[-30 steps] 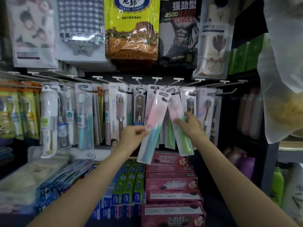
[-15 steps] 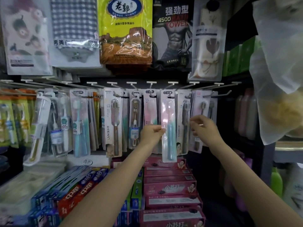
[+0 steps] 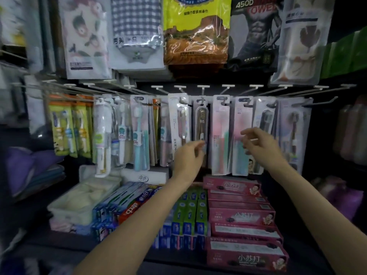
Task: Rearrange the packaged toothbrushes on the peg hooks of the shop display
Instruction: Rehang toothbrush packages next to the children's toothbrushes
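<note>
Packaged toothbrushes in clear-and-pink card sleeves, the pink-and-teal pair [image 3: 231, 135], hung side by side from the white peg hooks [image 3: 226, 90] at the middle of the rail, long axes straight down. Take that pair as your landmark. Your left hand [image 3: 188, 157] sat just below and to the left of it, in front of the gold-handled toothbrush pack [image 3: 201, 126]; its fingers were loosely curled and, as far as the blur allowed, gripped nothing. Your right hand [image 3: 258, 147] was over the right-hand pack of the pair, thumb and forefinger spread a little and empty, whether touching the sleeve or just clear of it you could not tell. Your right hand was the nearer one, so any next lift would most likely have fallen to it: up along the sleeve to the hole, then outward off the hook.

Below the pair, the pink toothpaste boxes [image 3: 242, 215] were stacked flat. Down and left, a white plastic tub [image 3: 59, 210] held pale, soft-looking packs, too blurred to name.
</note>
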### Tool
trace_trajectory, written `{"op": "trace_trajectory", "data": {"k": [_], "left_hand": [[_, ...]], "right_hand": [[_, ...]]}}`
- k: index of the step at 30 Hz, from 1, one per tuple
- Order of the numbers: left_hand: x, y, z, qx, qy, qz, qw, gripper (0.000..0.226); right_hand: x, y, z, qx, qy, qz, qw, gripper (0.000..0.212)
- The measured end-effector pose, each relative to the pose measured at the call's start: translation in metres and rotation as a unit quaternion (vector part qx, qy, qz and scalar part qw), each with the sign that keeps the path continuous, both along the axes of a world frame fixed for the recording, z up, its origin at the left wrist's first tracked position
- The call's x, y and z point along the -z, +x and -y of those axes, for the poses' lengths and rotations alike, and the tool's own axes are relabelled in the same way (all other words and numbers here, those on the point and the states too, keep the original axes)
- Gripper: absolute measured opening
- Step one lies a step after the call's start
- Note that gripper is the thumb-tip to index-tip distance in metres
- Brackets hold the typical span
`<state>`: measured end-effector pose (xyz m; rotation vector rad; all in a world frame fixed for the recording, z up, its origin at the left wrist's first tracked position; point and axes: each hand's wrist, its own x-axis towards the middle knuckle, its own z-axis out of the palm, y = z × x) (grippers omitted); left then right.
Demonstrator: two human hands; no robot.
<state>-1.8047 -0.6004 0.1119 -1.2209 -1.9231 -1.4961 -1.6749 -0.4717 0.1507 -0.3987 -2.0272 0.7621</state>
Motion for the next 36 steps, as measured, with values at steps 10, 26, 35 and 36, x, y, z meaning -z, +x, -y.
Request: {"op": "trace_trajectory", "data": {"k": [10, 26, 35, 36], "left_hand": [[0.019, -0.120, 0.143, -0.212, 0.116, 0.020, 0.970, 0.031], [0.018, -0.230, 0.234, 0.113, -0.048, 0.261, 0.957, 0.043], [0.005, -0.242, 0.273, 0.075, -0.147, 0.104, 0.981, 0.035], [0.011, -0.241, 0.270, 0.082, -0.179, 0.088, 0.977, 0.035]], "right_hand": [[0.014, -0.110, 0.120, -0.111, 0.081, 0.080, 0.987, 0.021], [0.059, -0.254, 0.259, -0.155, -0.105, 0.088, 0.978, 0.039], [0.053, -0.258, 0.274, -0.085, -0.095, 0.049, 0.991, 0.039], [0.049, -0.261, 0.278, -0.070, -0.092, 0.029, 0.993, 0.041]]}}
